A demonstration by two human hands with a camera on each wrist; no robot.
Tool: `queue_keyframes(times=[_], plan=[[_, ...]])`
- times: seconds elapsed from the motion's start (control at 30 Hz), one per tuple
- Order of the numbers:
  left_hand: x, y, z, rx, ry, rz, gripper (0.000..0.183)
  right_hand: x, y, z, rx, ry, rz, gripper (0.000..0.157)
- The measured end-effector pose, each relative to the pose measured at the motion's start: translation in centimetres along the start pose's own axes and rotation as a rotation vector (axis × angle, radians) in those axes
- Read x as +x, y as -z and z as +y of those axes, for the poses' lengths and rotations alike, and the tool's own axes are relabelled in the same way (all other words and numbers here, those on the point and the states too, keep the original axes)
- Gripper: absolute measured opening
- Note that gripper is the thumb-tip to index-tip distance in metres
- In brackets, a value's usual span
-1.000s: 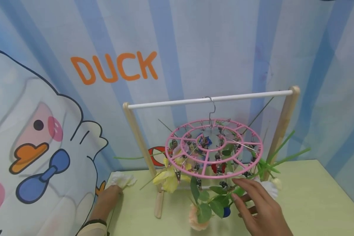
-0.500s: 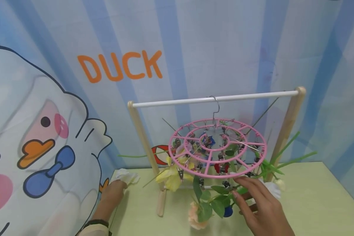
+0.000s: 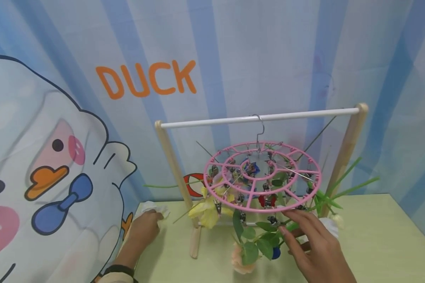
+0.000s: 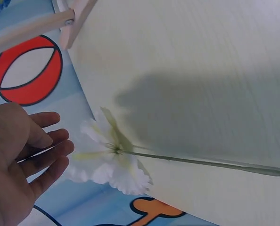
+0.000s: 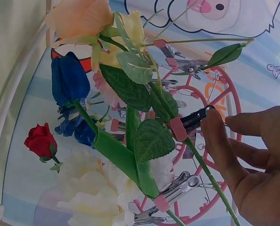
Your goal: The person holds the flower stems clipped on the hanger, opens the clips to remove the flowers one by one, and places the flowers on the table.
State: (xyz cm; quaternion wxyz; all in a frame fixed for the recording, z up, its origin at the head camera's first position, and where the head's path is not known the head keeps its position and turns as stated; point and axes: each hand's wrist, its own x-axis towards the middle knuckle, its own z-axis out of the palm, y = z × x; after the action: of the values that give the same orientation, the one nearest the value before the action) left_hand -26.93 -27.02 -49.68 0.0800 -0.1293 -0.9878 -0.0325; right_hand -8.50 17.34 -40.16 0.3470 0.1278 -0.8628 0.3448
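Observation:
In the right wrist view, the thumb and forefinger of my right hand [image 5: 253, 160] pinch the handles of a metal clip [image 5: 194, 120]. The clip's pink-padded end sits on the green stem of a peach rose [image 5: 81, 21], whose bloom hangs downward in the head view. It hangs at the near rim of a round pink clip hanger [image 3: 251, 195]. My left hand [image 4: 17, 165] has loosely bent fingers with nothing between them. Just beyond its fingertips, a white flower [image 4: 126, 176] on a long stem lies at the table's left edge; in the head view, the hand partly covers it.
A wooden rack with a white bar [image 3: 301, 114] carries the hanger. Other artificial flowers hang from clips, including a blue tulip [image 5: 70, 77], a red rose [image 5: 40, 140] and a yellow flower [image 3: 209, 214]. Green stems stick out sideways. A printed curtain [image 3: 269, 51] stands behind the table [image 3: 372, 236].
My left hand has moved forward and right over the white flower, covering more of it. The head view has shifted slightly. My right hand keeps its place at the hanger's near rim.

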Motion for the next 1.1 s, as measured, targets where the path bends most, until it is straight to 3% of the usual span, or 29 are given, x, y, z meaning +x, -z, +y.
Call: queue_keyframes(times=[0.13, 0.43, 0.77, 1.1], plan=[[0.1, 1.0, 1.5, -0.021, -0.012, 0.001, 0.034, 0.0, 0.0, 0.0, -0.006, -0.019, 0.000, 0.058], [-0.1, 1.0, 3.4, -0.061, -0.050, 0.021, 0.032, -0.2, -0.1, 0.1, 0.011, -0.052, -0.014, 0.057], [-0.5, 2.7, 6.3, -0.063, -0.115, 0.059, 0.026, -0.2, -0.1, 0.1, 0.006, -0.047, -0.004, 0.059], [-1.3, 4.3, 8.8, -0.068, -0.241, 0.219, 0.025, -0.2, -0.2, 0.0, 0.009, -0.054, 0.003, 0.058]])
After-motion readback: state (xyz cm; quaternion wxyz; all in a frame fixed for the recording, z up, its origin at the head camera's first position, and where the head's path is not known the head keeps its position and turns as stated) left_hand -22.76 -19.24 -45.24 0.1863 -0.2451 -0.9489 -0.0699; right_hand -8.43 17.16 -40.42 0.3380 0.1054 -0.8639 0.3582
